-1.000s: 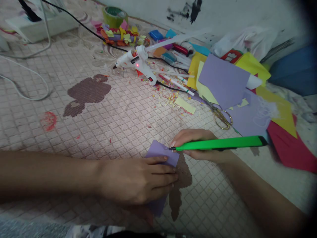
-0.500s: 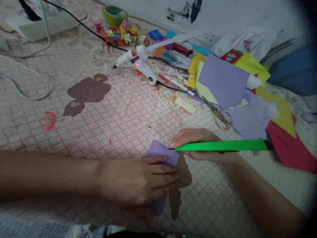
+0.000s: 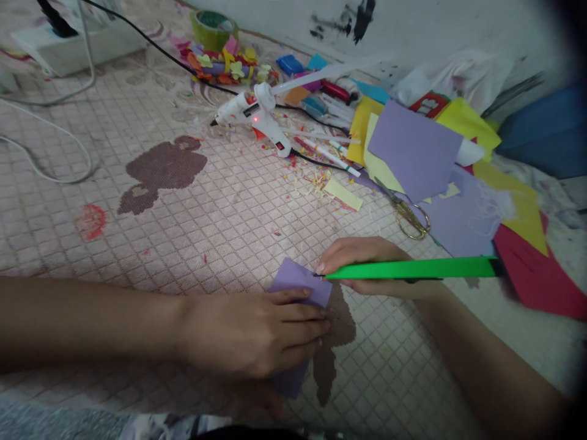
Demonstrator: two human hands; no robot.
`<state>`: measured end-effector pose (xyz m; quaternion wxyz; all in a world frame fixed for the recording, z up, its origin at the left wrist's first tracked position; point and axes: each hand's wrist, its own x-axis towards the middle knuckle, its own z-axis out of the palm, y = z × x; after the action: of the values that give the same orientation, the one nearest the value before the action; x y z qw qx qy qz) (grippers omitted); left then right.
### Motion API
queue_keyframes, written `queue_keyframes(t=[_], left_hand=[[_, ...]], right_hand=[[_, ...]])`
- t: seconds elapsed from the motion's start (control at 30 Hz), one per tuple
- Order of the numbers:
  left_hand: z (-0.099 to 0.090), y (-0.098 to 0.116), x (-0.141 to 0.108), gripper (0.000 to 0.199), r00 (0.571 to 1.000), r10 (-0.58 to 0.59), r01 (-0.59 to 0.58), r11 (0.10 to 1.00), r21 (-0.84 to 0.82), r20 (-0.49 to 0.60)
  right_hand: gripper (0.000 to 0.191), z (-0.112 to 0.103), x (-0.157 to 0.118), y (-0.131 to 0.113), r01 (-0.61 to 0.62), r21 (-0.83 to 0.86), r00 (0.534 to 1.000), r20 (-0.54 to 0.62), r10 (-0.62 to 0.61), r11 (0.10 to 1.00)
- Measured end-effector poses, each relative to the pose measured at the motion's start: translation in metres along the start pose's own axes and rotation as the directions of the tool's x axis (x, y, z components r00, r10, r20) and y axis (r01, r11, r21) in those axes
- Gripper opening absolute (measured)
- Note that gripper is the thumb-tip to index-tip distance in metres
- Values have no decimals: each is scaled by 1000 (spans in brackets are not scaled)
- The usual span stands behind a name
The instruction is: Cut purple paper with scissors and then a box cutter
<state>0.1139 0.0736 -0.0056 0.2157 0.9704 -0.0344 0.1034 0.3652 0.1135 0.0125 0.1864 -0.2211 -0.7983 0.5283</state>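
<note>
My left hand (image 3: 257, 333) lies flat with fingers stretched out over a piece of purple paper (image 3: 296, 275), pressing it to the cloth. The paper's top corner and a lower part show around the hand; the middle is covered. From the right, my right hand (image 3: 362, 256) is closed around a long bright green pen (image 3: 413, 269) with a black end. Its thin dark tip touches the paper near the right edge, beside a small dark mark. Part of my right hand's grip is hidden behind the pen.
A white glue gun (image 3: 261, 116) with a lit red light stands beyond the hands, its black cord trailing. Gold-handled scissors (image 3: 410, 220) lie near coloured sheets (image 3: 415, 146) at right. Paper scraps, green tape (image 3: 213, 30) and a power strip (image 3: 68, 46) are at the back.
The view has shifted very slightly. Both hands, the paper and the pen stay in nearly the same place.
</note>
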Motion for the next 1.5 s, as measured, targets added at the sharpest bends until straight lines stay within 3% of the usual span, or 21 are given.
queue_keyframes(t=[0.2,0.4,0.63,0.9,1.2,1.5], left_hand=[[-1,0,0,60,999,-3,3,1000,0,45],[-3,-1,0,55,1000,1,-1,1000,-23,1],[-8,-2,0,47,994,0,2,1000,-17,111],[-6,-2,0,42,998,-7,5,1000,31,65],[-5,-2,0,42,999,-20,21,1000,-22,31],[-6,-3,-1,44,1000,28,-28,999,16,12]], right_hand=[[29,-1,0,1,9,-2,1000,12,-9,1000],[27,2,-1,0,17,-29,1000,-6,-17,999],[26,5,-3,-1,22,-34,999,-25,-23,999],[27,4,-3,-2,6,-30,1000,-24,-6,1000],[28,1,-3,1,16,-30,1000,6,-16,999],[26,11,-6,-6,-16,-76,996,-86,9,997]])
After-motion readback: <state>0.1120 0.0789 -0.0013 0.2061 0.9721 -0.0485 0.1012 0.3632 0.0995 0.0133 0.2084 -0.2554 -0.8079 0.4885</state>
